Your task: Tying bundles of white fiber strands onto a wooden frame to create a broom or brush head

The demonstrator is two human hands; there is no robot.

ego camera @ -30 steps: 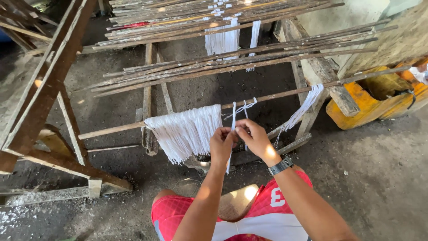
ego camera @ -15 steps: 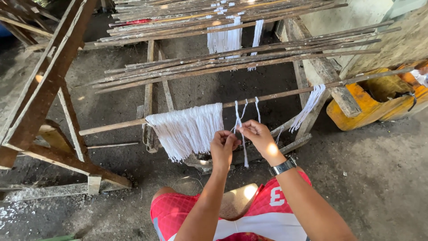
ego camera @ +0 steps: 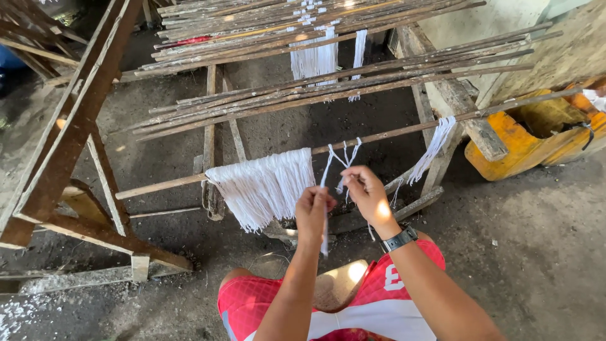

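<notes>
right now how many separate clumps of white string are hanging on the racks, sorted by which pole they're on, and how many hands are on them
front thin wooden pole: 3 (wide white fringe, knotted strands, small right bundle)
upper pile of sticks: 2 (broad white hank, narrow white strip)
hands on strands: 2 (left hand, right hand)
total clumps: 5

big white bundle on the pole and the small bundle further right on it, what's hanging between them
In the head view, between the wide white bundle and the small one, a few knotted white strands hang from the pole.
</notes>
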